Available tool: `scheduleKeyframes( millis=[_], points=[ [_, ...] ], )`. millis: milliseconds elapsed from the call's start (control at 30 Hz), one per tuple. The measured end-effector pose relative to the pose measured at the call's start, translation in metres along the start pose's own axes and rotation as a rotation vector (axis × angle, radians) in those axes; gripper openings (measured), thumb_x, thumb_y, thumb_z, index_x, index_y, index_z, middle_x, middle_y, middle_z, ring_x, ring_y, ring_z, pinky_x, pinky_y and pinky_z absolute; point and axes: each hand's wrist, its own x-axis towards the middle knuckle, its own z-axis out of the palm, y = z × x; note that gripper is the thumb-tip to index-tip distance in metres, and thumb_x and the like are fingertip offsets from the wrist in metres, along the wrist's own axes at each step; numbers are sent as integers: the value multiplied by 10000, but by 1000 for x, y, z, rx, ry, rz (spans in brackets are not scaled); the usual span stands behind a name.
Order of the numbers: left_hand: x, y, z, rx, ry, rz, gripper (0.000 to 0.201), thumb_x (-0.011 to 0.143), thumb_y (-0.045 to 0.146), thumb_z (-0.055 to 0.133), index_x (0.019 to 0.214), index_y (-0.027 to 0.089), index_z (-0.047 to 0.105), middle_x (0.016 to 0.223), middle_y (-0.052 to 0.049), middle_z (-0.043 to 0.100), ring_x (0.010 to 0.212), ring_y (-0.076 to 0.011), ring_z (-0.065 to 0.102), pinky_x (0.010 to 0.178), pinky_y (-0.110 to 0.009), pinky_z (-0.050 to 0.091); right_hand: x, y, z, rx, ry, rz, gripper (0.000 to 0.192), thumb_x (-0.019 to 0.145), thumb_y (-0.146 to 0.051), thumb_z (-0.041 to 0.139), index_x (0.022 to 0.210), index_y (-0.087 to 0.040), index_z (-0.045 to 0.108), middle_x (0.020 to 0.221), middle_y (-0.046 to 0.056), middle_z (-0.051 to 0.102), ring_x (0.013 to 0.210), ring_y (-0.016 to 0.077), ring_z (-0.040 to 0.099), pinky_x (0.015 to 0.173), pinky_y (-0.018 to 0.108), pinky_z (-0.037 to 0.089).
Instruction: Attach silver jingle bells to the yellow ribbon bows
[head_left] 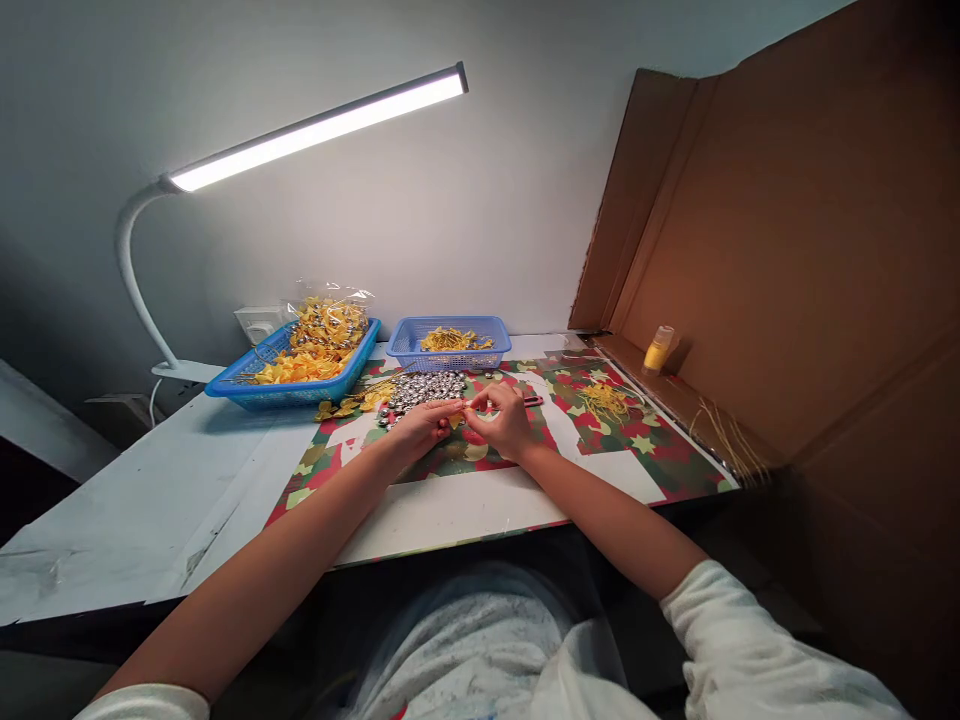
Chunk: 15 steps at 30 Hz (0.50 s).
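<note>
My left hand [424, 425] and my right hand [504, 420] meet over the red-and-green patterned sheet [637, 450] on the table. Their fingertips pinch a small yellow piece [463, 412] between them; it is too small to make out further. Just behind the hands lies a pile of small silver metal pieces [424, 390]. A few loose yellow bows [349, 405] lie to the left of that pile.
A large blue basket [225, 388] full of yellow bows stands at the back left; a smaller blue basket [409, 352] holds yellow strands. Yellow threads [604, 400] lie right. A yellow glue bottle [658, 350] stands against the cardboard wall [787, 250]. A desk lamp [315, 128] arches overhead.
</note>
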Motion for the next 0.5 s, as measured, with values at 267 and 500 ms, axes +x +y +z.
scheduleKeyframes(
  millis=[267, 500],
  points=[
    [-2, 0, 1, 35, -16, 11, 172, 567, 173, 812, 697, 115, 716, 666, -12, 622, 485, -37, 395, 439, -180, 313, 0, 0, 2, 6, -4, 0, 76, 751, -258, 624, 684, -222, 619, 697, -3, 657, 780, 192, 568, 826, 368, 328],
    [-2, 1, 3, 39, 2, -3, 154, 555, 156, 814, 671, 125, 718, 659, -10, 618, 490, -37, 401, 442, -173, 314, 0, 2, 5, 11, 12, 12, 101, 753, -264, 640, 665, -216, 627, 688, -6, 656, 744, 181, 567, 826, 370, 332]
  ],
)
